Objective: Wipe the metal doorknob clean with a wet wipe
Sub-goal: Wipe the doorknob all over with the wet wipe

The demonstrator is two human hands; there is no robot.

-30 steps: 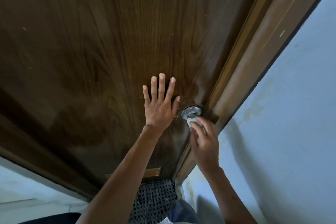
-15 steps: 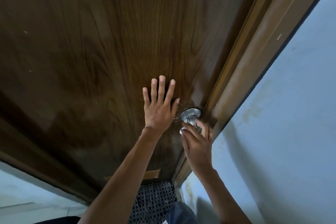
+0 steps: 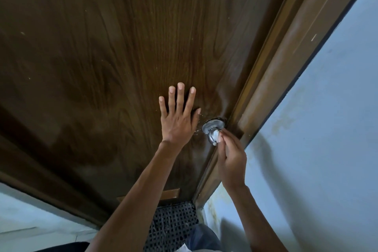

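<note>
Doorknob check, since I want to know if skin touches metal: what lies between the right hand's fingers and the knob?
In the head view, a white wet wipe sits between the right hand and the doorknob.

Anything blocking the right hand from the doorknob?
Nothing visible. The right hand presses the wet wipe onto the doorknob. The left hand lies flat on the door, clear of the knob.

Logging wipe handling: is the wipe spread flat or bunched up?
Bunched. The wipe shows only as a small white wad pinched by the right hand against the doorknob.
</note>
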